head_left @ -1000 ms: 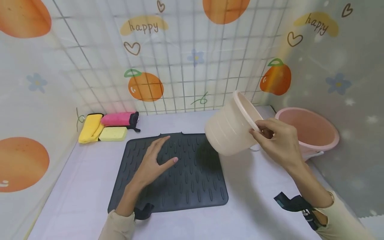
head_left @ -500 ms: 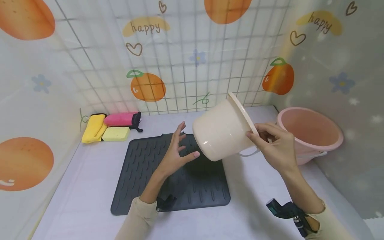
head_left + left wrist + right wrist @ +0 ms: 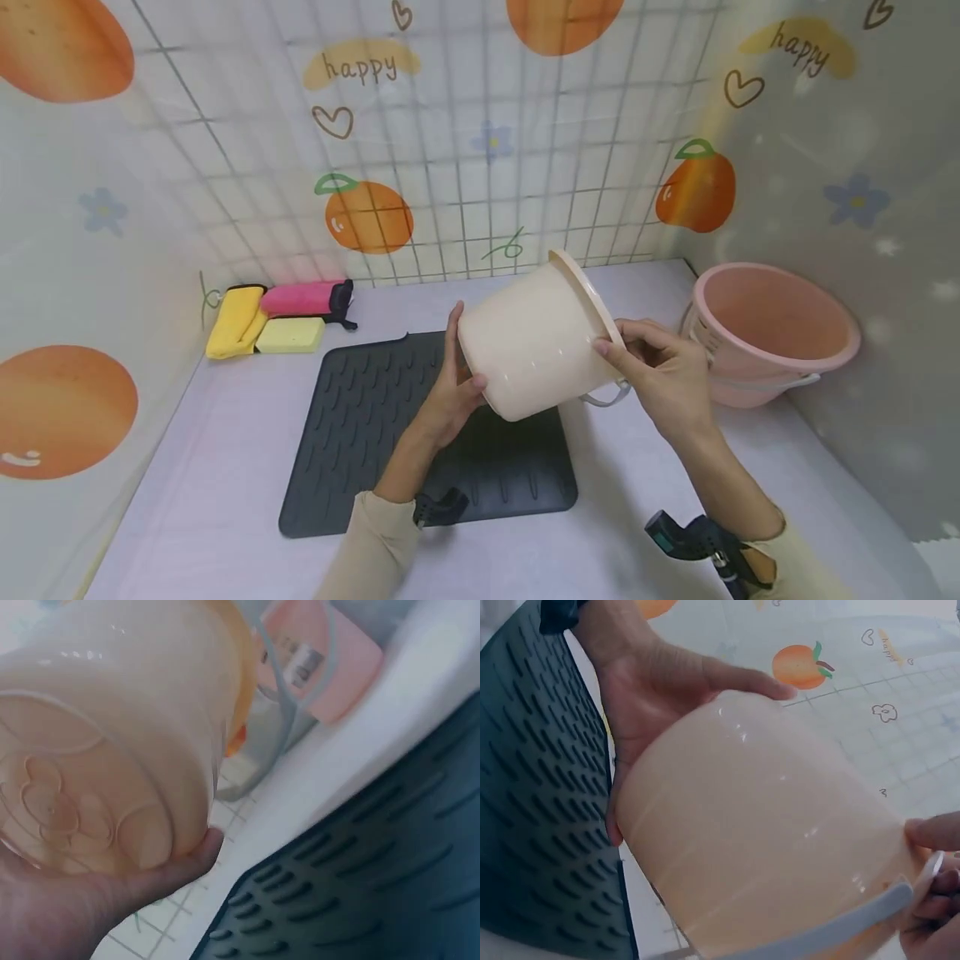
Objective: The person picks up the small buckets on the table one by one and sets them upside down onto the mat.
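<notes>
A small cream bucket (image 3: 528, 337) is held tilted above the dark grey ribbed mat (image 3: 367, 417), its mouth facing right and its base facing left. My right hand (image 3: 663, 379) pinches the rim, thumb on the outer wall. At the other end, my left hand (image 3: 453, 396) grips the base, thumb on the near side and fingers on the far side. In the left wrist view the bucket's bottom (image 3: 82, 802) shows a raised moulded pattern. The pale handle (image 3: 832, 926) hangs loose below the rim. The inside of the bucket is hidden.
A larger pink bucket (image 3: 750, 379) stands upright at the right near the side curtain. At the back left lie a folded yellow cloth (image 3: 235, 323), a rolled pink cloth (image 3: 303, 297) and a pale yellow sponge (image 3: 290, 335). A printed curtain over a wire grid backs the table.
My left hand has moved right and taken hold of the bucket's base. The bucket, in my right hand, has shifted left and tipped further onto its side.
</notes>
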The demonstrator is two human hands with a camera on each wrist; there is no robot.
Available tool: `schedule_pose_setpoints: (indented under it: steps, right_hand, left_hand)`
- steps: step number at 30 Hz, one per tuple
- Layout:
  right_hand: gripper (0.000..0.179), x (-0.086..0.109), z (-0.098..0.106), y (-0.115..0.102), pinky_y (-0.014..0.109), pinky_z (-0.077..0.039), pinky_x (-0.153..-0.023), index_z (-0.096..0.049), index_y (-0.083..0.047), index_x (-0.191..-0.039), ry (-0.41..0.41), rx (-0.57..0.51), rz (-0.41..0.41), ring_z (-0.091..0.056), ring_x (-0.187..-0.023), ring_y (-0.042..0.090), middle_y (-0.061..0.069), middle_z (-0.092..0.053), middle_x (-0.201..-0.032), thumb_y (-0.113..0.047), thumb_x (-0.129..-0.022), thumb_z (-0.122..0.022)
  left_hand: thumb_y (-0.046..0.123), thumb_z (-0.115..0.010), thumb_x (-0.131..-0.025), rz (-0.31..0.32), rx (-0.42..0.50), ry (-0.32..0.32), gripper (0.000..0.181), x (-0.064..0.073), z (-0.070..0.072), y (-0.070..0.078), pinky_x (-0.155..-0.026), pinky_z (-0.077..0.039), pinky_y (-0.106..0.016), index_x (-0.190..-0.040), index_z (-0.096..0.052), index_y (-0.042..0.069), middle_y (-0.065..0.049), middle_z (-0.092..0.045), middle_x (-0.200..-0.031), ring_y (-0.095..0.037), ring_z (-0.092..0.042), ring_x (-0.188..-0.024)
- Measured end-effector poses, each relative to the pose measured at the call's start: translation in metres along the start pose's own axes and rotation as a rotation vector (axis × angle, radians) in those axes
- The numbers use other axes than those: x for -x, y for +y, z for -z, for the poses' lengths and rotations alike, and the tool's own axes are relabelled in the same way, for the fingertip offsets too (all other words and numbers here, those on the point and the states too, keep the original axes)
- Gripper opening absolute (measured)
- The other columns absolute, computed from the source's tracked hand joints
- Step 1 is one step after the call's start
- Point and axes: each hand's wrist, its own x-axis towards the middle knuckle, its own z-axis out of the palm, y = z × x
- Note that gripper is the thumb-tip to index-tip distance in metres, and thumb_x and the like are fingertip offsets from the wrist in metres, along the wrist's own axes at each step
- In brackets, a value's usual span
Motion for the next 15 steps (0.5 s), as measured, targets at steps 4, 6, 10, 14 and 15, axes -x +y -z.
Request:
schedule_pose_setpoints:
  steps: [4, 6, 10, 14, 15]
  right_hand:
    - [0.028, -0.001, -0.003, 0.001, 0.018, -0.053, -0.065, -0.075, -0.006, -0.111, -0.084, 0.055, 0.064, -0.058, -0.074, 0.017, 0.003, -0.067, -0.093, -0.008, -0.085, -0.081]
    - [0.030, -0.001, -0.003, 0.002, 0.018, -0.051, -0.065, -0.073, -0.008, -0.116, -0.131, 0.087, 0.118, -0.057, -0.076, 0.016, 0.002, -0.066, -0.093, -0.008, -0.086, -0.079]
    - [0.031, 0.001, -0.002, 0.009, 0.016, -0.050, -0.073, -0.072, -0.009, -0.117, -0.165, 0.128, 0.209, -0.060, -0.082, 0.012, -0.001, -0.068, -0.098, -0.002, -0.088, -0.076]
    - [0.027, 0.004, 0.000, 0.017, 0.016, -0.049, -0.072, -0.073, -0.013, -0.112, -0.217, 0.204, 0.273, -0.059, -0.084, 0.006, -0.007, -0.069, -0.098, -0.003, -0.088, -0.076]
    - [0.026, 0.004, 0.000, 0.019, 0.017, -0.049, -0.071, -0.073, -0.015, -0.112, -0.238, 0.224, 0.286, -0.058, -0.084, 0.005, -0.009, -0.069, -0.097, -0.005, -0.088, -0.076]
  left_hand:
    - [0.046, -0.085, -0.076, -0.032, 0.048, 0.074, 0.112, 0.003, 0.002, 0.004, -0.095, -0.048, -0.054, -0.156, -0.007, 0.044, -0.006, -0.023, -0.155, -0.037, -0.042, -0.130]
    - [0.044, -0.085, -0.077, -0.065, 0.023, 0.119, 0.110, 0.007, 0.008, 0.011, -0.094, -0.049, -0.052, -0.156, -0.009, 0.042, -0.008, -0.026, -0.153, -0.037, -0.043, -0.129]
    - [0.038, -0.082, -0.081, -0.116, 0.014, 0.154, 0.106, 0.015, 0.025, 0.026, -0.095, -0.049, -0.051, -0.157, -0.009, 0.039, -0.009, -0.027, -0.153, -0.037, -0.039, -0.131]
    - [0.028, -0.076, -0.086, -0.142, 0.022, 0.175, 0.099, 0.027, 0.042, 0.037, -0.097, -0.049, -0.049, -0.157, -0.008, 0.038, -0.010, -0.027, -0.153, -0.035, -0.036, -0.134]
    - [0.026, -0.074, -0.086, -0.145, 0.022, 0.181, 0.097, 0.030, 0.046, 0.039, -0.097, -0.049, -0.049, -0.157, -0.008, 0.038, -0.010, -0.026, -0.154, -0.034, -0.036, -0.134]
